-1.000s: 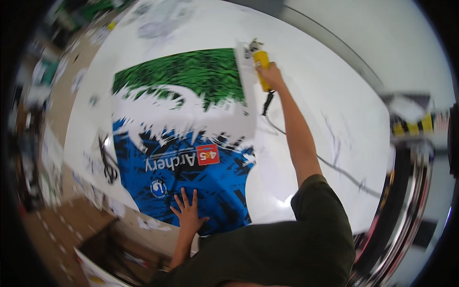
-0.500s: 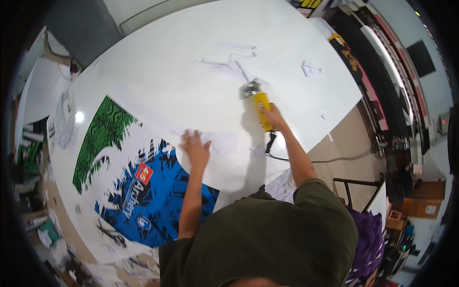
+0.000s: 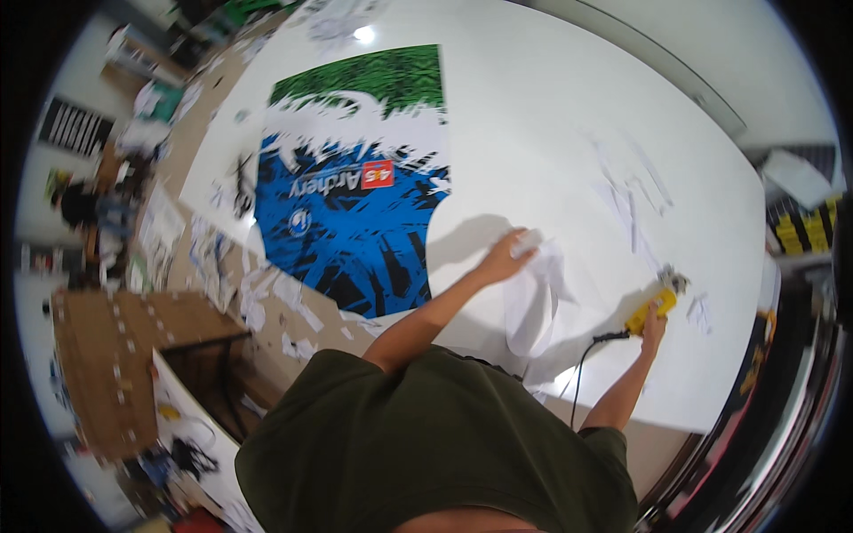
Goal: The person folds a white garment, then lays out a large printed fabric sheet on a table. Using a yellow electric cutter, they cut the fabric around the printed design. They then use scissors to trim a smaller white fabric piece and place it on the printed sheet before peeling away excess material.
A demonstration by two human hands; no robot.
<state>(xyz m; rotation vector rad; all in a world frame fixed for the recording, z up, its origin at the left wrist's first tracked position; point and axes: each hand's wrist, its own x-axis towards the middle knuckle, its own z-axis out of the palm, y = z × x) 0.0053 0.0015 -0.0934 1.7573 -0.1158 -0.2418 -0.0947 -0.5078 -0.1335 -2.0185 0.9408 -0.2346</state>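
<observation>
My left hand (image 3: 508, 258) has its fingers closed on a white sheet piece (image 3: 533, 315), which droops in a loose fold over the table near my body. At the right, my right hand (image 3: 655, 329) grips the yellow body of a handheld electric cutter (image 3: 651, 311). The cutter's metal head points away from me, beside a small white scrap (image 3: 700, 314). To the left of my left hand lies a printed panel (image 3: 355, 240) in green, white, blue and black, flat, with a curved lower right edge.
The white table (image 3: 515, 115) carries thin white offcuts (image 3: 626, 213) beyond the cutter. Black-handled scissors (image 3: 243, 191) lie left of the panel. A black cord (image 3: 579, 373) runs from the cutter past the table's near edge. Paper scraps (image 3: 293, 302) litter the floor at left.
The head view has turned, swinging the panel upright. My left hand, flat on the table before, now grasps the white piece and lifts it. The cutter has moved close to the small scrap.
</observation>
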